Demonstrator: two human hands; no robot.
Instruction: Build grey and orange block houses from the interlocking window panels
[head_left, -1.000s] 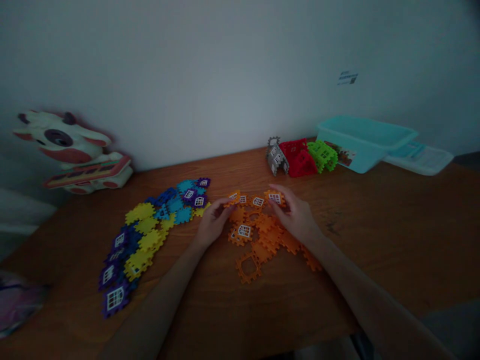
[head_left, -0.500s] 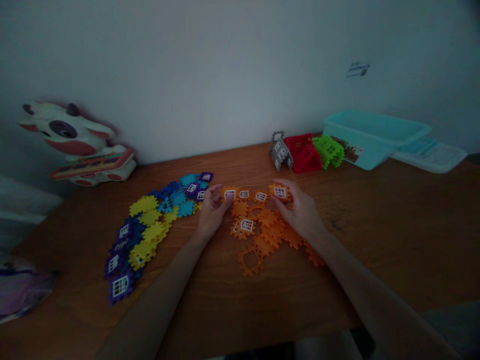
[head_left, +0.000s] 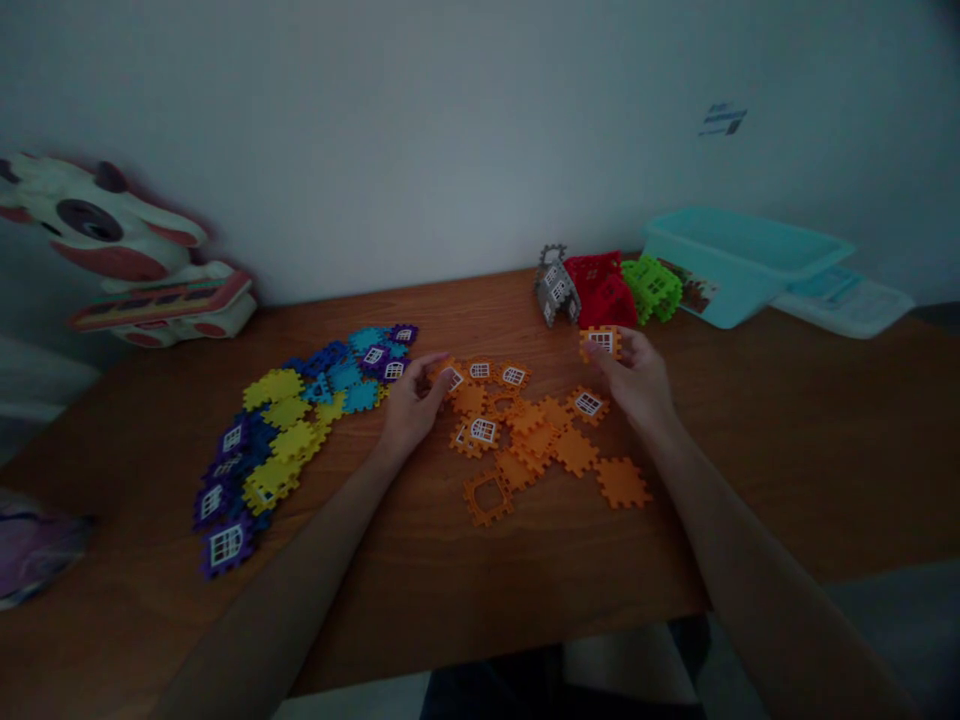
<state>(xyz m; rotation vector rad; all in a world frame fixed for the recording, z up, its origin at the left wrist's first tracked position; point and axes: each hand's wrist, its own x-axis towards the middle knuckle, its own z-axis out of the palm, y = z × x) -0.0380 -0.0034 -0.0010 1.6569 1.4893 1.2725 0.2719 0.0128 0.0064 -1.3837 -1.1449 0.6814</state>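
Lifted off the pile, the right hand (head_left: 636, 378) pinches an orange window tile (head_left: 600, 343) just in front of a red plastic house (head_left: 606, 295); the curled left hand (head_left: 411, 408) meets loose orange tiles (head_left: 536, 425), its hold unclear, on a wooden table (head_left: 480, 590) beneath a white wall (head_left: 450, 130)

Grey tile house (head_left: 556, 290), red tile house (head_left: 604, 290) & green tile house (head_left: 652, 288) lined up on wooden counter (head_left: 787, 450) w/ teal plastic tub (head_left: 720, 265) alongside; yellow, blue & purple tiles (head_left: 274, 440) fanned out at left, white toy animal (head_left: 97, 225) by wall.
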